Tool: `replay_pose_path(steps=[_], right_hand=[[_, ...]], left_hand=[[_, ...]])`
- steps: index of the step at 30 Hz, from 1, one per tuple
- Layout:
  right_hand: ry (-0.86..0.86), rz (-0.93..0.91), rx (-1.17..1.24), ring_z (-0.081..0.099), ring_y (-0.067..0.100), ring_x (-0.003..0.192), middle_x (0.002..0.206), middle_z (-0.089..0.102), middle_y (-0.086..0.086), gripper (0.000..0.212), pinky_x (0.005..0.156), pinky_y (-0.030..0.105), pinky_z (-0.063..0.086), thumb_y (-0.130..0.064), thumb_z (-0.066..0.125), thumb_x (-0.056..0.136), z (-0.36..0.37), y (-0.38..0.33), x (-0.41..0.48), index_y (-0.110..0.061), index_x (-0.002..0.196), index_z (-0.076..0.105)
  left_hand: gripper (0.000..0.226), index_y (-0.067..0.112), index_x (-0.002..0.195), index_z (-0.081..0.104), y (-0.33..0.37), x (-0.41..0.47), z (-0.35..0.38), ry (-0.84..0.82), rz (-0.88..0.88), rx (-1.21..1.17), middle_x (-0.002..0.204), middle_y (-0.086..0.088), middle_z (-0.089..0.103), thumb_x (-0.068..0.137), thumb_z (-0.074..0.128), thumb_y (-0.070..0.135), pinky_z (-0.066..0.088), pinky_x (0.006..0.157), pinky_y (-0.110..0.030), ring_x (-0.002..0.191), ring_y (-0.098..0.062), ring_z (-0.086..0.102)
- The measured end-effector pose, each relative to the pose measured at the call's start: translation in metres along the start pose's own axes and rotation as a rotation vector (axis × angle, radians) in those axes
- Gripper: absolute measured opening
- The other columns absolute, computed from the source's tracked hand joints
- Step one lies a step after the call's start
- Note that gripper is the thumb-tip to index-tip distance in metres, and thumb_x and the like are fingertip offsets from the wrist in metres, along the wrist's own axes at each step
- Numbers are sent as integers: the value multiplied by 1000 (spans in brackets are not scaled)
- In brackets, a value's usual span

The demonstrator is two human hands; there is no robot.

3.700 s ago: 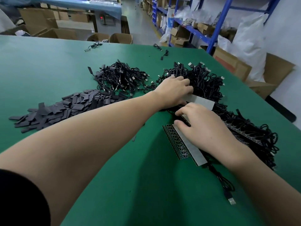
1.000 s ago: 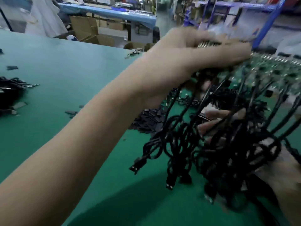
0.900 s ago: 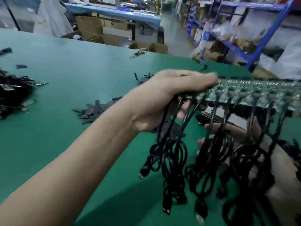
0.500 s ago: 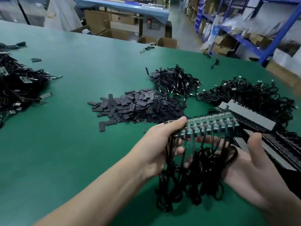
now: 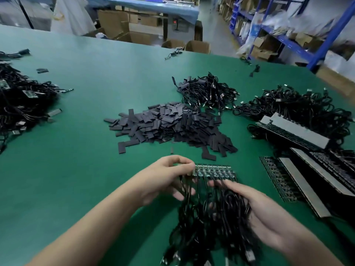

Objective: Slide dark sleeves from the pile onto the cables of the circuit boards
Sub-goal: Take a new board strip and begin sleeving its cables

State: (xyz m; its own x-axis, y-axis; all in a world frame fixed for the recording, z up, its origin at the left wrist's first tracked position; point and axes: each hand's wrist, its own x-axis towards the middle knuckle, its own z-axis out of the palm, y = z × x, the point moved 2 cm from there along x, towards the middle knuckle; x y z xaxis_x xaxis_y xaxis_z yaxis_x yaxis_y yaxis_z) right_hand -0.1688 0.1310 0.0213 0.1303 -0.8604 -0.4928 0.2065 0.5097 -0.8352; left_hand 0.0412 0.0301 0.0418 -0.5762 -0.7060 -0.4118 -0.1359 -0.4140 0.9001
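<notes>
Our left hand [image 5: 165,179] pinches the left end of the board [image 5: 215,170], fingers curled round it. Our right hand [image 5: 269,217] lies open, its fingers straight among the cables [image 5: 203,223], which trail from the board toward us. The board runs left to right between the hands. The pile [image 5: 172,125] of sleeves lies straight ahead on the table [image 5: 76,169], beyond the board and about equally near both hands. We judge the free right hand should reach forward for a sleeve.
</notes>
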Motion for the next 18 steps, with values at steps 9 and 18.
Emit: replay_pose_path(steps=[9, 18], right_hand=[[168, 51, -362, 47, 0, 117, 97, 62, -43, 19, 99, 43, 44, -69, 62, 75, -10, -13, 7, -68, 93, 68], [191, 38, -430, 46, -12, 111, 115, 58, -47, 39, 74, 27, 39, -73, 67, 71, -17, -12, 1, -75, 110, 61]], left_hand=[[61, 29, 143, 45, -25, 12, -21, 9, 123, 382, 73, 1, 69, 92, 77, 25, 46, 64, -30, 69, -18, 64], [47, 40, 129, 46, 1, -10, -13, 72, 410, 473, 71, 5, 51, 94, 74, 23, 51, 59, -30, 52, -18, 52]])
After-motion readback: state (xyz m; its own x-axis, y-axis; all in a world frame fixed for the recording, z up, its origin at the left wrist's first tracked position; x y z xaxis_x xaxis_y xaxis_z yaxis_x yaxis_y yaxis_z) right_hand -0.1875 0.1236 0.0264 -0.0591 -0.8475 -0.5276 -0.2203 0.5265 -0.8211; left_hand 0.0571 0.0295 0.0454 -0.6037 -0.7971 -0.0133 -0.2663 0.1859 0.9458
